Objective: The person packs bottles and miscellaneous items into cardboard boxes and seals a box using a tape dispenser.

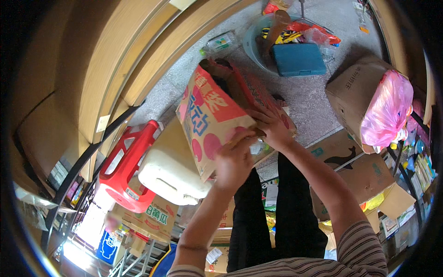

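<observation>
A cardboard box (214, 114) with red panels, pink dots and large printed characters is tilted in front of me. Its far end gapes, showing a dark interior. My left hand (236, 157), slightly blurred, grips the near edge with the fingers curled. Close beside it, my right hand (275, 130) holds the same edge near the corner, its fingers over the cardboard. Part of a clear plastic item (256, 148) shows just under the hands; what it is cannot be made out.
To the left stand a cream plastic jerrycan (173, 162) and a red plastic stool (126, 166). Ahead, a round tub (254, 43) holds a blue case (299, 59); a plastic bottle (219, 43) lies nearby. Rightward, a pink plastic bag (387, 110) rests against a large carton (353, 90).
</observation>
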